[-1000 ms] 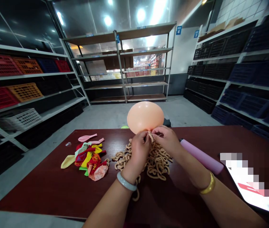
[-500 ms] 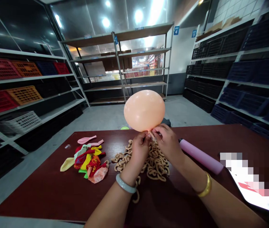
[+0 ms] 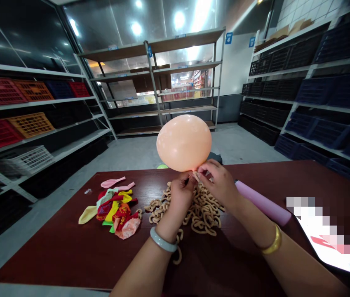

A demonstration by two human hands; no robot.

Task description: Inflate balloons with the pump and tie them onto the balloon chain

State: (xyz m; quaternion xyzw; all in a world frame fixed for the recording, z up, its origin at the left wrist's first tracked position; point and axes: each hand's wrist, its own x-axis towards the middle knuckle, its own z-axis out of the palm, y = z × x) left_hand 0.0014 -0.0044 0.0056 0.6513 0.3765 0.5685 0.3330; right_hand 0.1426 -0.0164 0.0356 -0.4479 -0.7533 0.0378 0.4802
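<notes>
An inflated peach balloon (image 3: 183, 142) stands above the table, its neck pinched between both hands. My left hand (image 3: 181, 194) is closed on the neck from the left, a pale bangle on its wrist. My right hand (image 3: 219, 182) pinches the same neck from the right, and a tan plastic link shows at its fingertips. Under both hands lies a heap of tan plastic chain links (image 3: 201, 208).
A dark red table (image 3: 54, 247) holds a pile of flat coloured balloons (image 3: 114, 206) at the left and a pink hand pump (image 3: 259, 202) at the right. A lit screen (image 3: 329, 243) lies at the right edge. Metal shelves with crates line both sides.
The balloon has risen and shifted slightly left while both hands kept pinching its neck. The hands lifted a little off the chain heap.
</notes>
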